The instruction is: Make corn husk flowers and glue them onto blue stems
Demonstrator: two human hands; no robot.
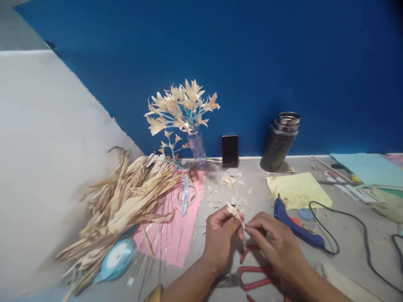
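Note:
My left hand (pixel 220 237) pinches a small pale flower made of dried husk (pixel 234 209) between thumb and fingers. My right hand (pixel 273 243) meets it from the right, its fingertips pinched on the flower's lower end. Both hands hover just above the grey table (pixel 349 247), over red-handled scissors (pixel 252 272). Small husk scraps (pixel 229 181) lie scattered just beyond the hands.
A pile of dried corn husks (pixel 122 205) and a light blue ribbon spool (pixel 115 258) lie left, on pink paper (pixel 176 235) with small scissors (pixel 186 195). A vase of husk flowers (pixel 184 111), phone (pixel 230 151) and dark flask (pixel 279 140) stand by the blue wall. A blue glue gun (pixel 296 226) lies right.

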